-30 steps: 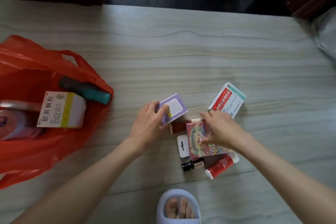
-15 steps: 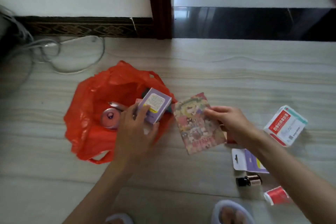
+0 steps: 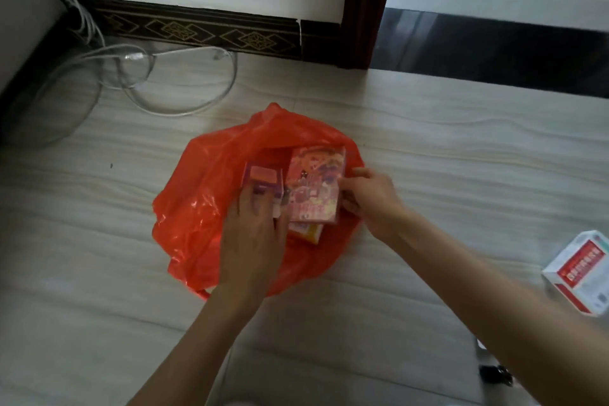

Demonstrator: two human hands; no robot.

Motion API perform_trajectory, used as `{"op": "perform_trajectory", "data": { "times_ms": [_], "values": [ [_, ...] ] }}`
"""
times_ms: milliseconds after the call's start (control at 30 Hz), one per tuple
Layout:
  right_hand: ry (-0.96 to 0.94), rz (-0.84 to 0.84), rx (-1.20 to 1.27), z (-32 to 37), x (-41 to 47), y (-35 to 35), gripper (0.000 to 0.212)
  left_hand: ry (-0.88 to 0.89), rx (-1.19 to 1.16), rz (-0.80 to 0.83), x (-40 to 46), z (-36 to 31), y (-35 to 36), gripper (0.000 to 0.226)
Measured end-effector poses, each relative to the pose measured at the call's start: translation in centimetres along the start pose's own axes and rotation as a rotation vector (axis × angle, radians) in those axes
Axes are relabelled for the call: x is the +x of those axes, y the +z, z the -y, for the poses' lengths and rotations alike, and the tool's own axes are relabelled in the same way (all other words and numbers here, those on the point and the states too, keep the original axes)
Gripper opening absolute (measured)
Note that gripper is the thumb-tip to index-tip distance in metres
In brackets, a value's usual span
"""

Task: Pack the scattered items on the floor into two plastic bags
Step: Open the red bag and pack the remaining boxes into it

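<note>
A red plastic bag [image 3: 211, 208] lies open on the pale wood-grain floor [image 3: 428, 175], its mouth spread wide, with both of a person's hands reaching into it. Inside the bag, the left hand [image 3: 253, 234] grips a small purple box [image 3: 263, 181], fingers curled over its near end. Just right of that box, still within the bag's mouth, the right hand [image 3: 369, 198] pinches the right edge of a flat pink pack [image 3: 314, 184] printed with busy cartoon figures; the pack sits tilted over a yellow-edged box [image 3: 308, 234] that peeks out beneath its near corner. The bag's thin plastic is glossy and crumpled, and one handle loop [image 3: 202, 293] pokes out at its near edge beside the left wrist. Well to the right of the bag, a white box with a red label [image 3: 580, 277] rests on the floor. Nearer the camera than that box, a small dark item [image 3: 494, 374] lies blurred beyond telling. Behind the bag, loose grey cables [image 3: 171, 76] coil along a dark patterned skirting board [image 3: 197, 30].
</note>
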State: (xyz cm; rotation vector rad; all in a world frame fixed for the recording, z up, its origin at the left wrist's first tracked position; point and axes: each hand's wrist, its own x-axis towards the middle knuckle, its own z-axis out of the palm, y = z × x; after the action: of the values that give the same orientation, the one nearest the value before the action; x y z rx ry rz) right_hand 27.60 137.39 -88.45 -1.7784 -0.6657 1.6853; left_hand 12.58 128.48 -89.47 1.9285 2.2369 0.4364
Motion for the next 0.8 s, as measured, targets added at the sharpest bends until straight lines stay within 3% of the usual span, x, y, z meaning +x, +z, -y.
{"op": "perform_trajectory", "data": {
  "times_ms": [67,200,333,567,800],
  "values": [
    [-0.161,-0.04,-0.127,0.0,-0.3,0.9,0.028,0.024,0.045,0.083,-0.1,0.3,0.4,0.05],
    [-0.433,0.126,-0.4,0.0,-2.1,2.4,0.032,0.061,0.149,0.265,0.1,0.5,0.6,0.07],
    [-0.574,0.114,-0.588,-1.4,-2.9,0.8,0.037,0.159,0.104,0.27,-0.7,-0.4,0.4,0.065],
    [-0.62,-0.005,-1.002,-7.4,-5.0,-12.1,0.052,0.465,-0.009,0.267,-5.8,-5.2,3.5,0.056],
    [-0.456,-0.244,-1.072,-15.1,-7.7,-25.2,0.054,0.617,-0.034,0.374,-9.5,-10.7,9.1,0.052]
  ]
}}
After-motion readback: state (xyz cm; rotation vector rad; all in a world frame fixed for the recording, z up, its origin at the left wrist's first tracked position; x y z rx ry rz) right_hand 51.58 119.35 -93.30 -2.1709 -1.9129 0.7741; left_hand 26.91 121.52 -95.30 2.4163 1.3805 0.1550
